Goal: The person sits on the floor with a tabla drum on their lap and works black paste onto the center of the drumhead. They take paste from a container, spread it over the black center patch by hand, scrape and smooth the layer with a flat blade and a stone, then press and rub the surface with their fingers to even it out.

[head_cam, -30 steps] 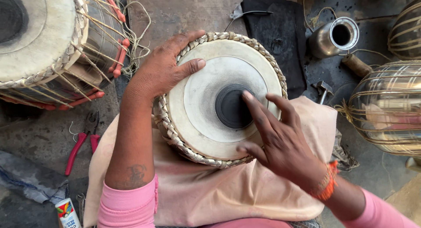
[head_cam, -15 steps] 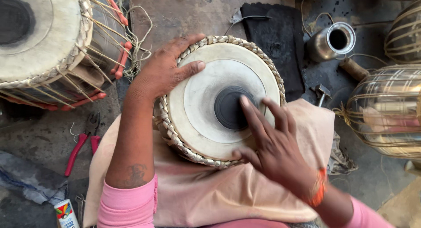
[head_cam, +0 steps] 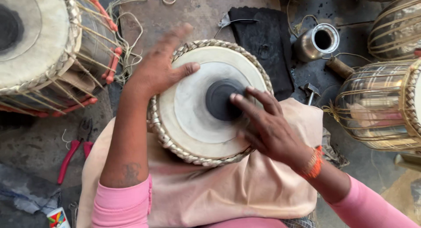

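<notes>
A small drum [head_cam: 193, 118] with a pale skin head, a braided rim and a black round patch [head_cam: 221, 98] at its centre rests on a peach cloth [head_cam: 197, 193] over my lap. My left hand [head_cam: 160, 68] grips the drum's upper left rim, thumb lying on the skin. My right hand [head_cam: 265, 125] lies over the right side of the head, fingers spread, the index fingertip touching the black patch. Neither hand holds a tool.
A larger drum [head_cam: 41, 48] with red-tipped lacing lies at the upper left. A metal drum shell [head_cam: 377, 107] bound with cord stands at the right, a small steel pot [head_cam: 318, 42] above it. Red-handled pliers [head_cam: 74, 151] lie on the floor at left, a black cloth [head_cam: 263, 39] behind the drum.
My right hand has slid left and down over the head, its fingers now reaching the black patch from the right. My left hand stays on the rim.
</notes>
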